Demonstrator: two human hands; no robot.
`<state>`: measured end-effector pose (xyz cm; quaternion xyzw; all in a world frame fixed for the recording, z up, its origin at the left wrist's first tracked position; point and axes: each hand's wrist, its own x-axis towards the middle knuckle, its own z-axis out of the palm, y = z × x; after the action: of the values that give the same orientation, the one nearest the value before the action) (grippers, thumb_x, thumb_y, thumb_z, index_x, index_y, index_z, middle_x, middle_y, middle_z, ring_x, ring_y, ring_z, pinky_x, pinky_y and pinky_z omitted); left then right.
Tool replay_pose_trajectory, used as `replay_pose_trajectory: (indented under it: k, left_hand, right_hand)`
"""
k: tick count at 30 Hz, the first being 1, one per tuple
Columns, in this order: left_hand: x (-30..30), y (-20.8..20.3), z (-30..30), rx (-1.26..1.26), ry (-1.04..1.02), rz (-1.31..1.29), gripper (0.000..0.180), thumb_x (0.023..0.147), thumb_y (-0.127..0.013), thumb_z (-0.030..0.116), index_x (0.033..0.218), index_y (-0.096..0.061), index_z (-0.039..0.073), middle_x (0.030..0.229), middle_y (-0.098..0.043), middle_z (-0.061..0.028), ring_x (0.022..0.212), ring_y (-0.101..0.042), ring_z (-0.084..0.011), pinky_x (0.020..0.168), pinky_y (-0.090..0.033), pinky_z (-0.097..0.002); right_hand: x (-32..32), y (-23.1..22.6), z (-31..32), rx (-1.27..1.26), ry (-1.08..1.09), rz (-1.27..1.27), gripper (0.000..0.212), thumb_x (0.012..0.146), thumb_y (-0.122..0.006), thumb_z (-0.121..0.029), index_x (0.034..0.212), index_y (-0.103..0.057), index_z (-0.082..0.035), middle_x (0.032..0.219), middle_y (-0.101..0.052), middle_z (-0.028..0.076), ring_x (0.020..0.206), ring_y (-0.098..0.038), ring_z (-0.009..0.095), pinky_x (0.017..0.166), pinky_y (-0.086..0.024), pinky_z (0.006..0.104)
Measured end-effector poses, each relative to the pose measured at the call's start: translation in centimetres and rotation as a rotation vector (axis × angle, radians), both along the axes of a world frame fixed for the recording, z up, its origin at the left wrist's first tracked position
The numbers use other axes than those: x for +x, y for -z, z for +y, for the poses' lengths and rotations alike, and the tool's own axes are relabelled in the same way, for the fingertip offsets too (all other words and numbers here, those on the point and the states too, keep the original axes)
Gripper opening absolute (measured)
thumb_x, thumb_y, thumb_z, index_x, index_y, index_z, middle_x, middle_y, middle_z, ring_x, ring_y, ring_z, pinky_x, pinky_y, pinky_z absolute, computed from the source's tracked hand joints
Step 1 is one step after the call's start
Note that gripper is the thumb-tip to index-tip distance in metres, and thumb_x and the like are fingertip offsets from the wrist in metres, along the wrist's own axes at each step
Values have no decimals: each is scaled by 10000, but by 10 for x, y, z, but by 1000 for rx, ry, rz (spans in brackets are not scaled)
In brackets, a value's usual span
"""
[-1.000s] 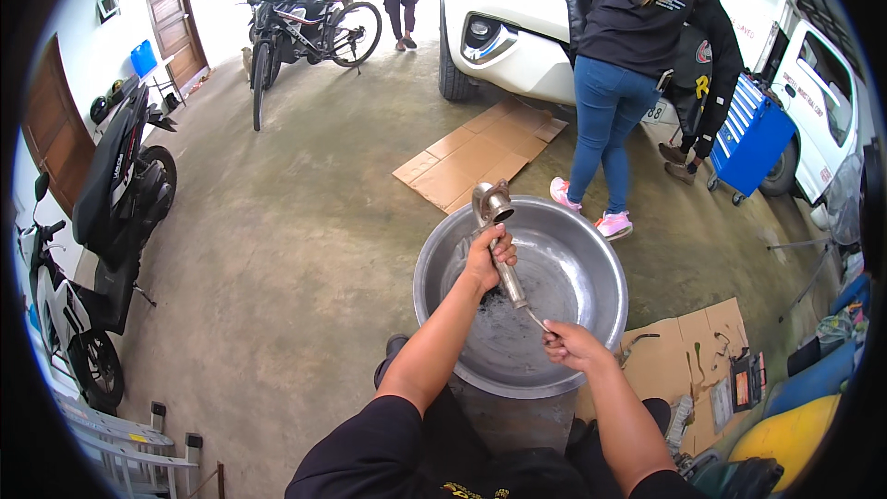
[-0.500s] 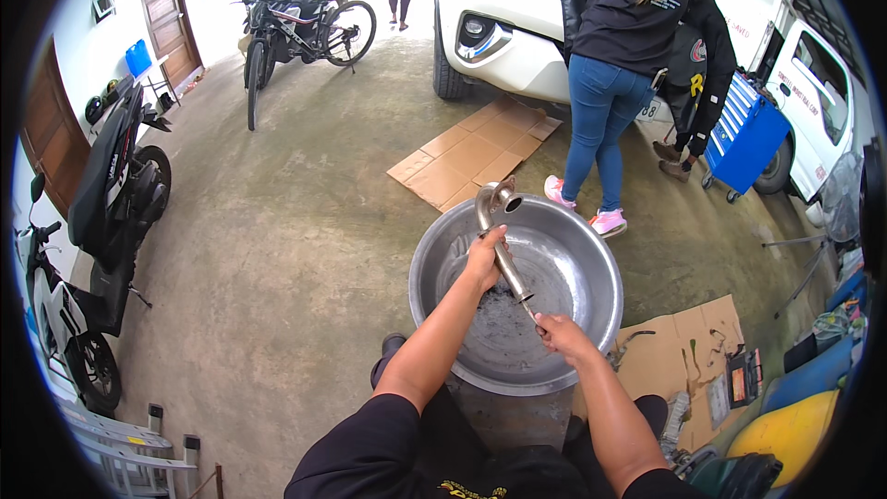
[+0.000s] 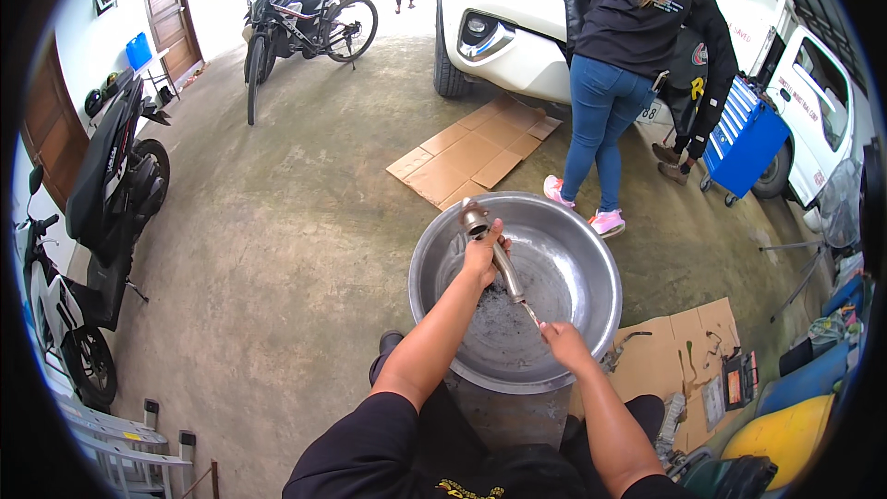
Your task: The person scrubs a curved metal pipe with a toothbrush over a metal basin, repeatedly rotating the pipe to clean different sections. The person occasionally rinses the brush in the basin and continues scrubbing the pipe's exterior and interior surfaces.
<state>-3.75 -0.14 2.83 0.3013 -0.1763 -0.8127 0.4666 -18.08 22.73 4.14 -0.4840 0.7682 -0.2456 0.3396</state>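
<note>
My left hand (image 3: 481,261) is wrapped round a bent metal pipe (image 3: 507,273) with flanged ends. Its upper end faces toward me, and its lower end slants down to the right. A thin metal tool (image 3: 530,314) is pinched in my right hand (image 3: 565,346), its tip at the mouth of the pipe's lower end. How far in the tip reaches, and what kind of tool it is, I cannot make out. Under both hands stands a wide round metal basin (image 3: 602,323), with dark crumbs and smears of dirt on its bottom.
Flattened cardboard (image 3: 637,374) at the right carries small parts and a black tool case (image 3: 740,380). More cardboard (image 3: 471,150) lies beyond the basin. Two people stand at a white car (image 3: 517,65), near a blue tool cabinet (image 3: 747,140). Motorcycles (image 3: 115,212) and a bicycle (image 3: 309,32) stand left.
My left hand has turned the pipe, so its upper bend now points toward me instead of right. The right hand with the tool has shifted slightly down and right. A distant person walked farther off.
</note>
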Motion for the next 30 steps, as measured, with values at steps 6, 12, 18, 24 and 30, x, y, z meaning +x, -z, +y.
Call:
replay_pose_trajectory:
  k: [6,12,18,24,30]
  left_hand:
    - [5,-15,-2,48,15,115,340,872,-778,358,803,-541,123,714,-536,-3,724,-577,-177,644,-491,-362]
    - [6,-18,2,68,-10,84,313,892,-761,315,796,-541,115,705,-538,-4,688,-574,-155,609,-489,-323]
    - [4,-31,9,0,105,103,223,894,-712,170,787,-523,117,689,-515,3,651,-547,-132,581,-481,-303]
    - [5,-44,21,87,222,236,232,893,-674,200,774,-483,148,639,-450,35,579,-477,-106,549,-429,-286]
    - [5,-50,32,29,435,387,255,924,-646,238,756,-465,173,599,-403,80,532,-400,-61,530,-385,-255]
  right_hand:
    - [11,-12,1,16,-9,143,459,976,-516,-412,802,-653,-11,732,-636,214,750,-634,397,707,-473,456]
    - [17,-13,-1,28,1,126,461,980,-513,-407,812,-656,-2,721,-636,209,750,-637,393,713,-477,450]
    - [12,-4,12,5,1,48,452,993,-515,-368,800,-647,19,707,-625,192,710,-626,327,695,-468,437]
    - [17,-8,40,157,143,-506,445,1020,-515,-377,778,-588,-11,622,-504,22,567,-478,151,556,-376,300]
    - [16,-27,9,103,179,-824,381,1021,-537,-384,794,-521,-79,615,-337,-61,539,-327,70,502,-245,240]
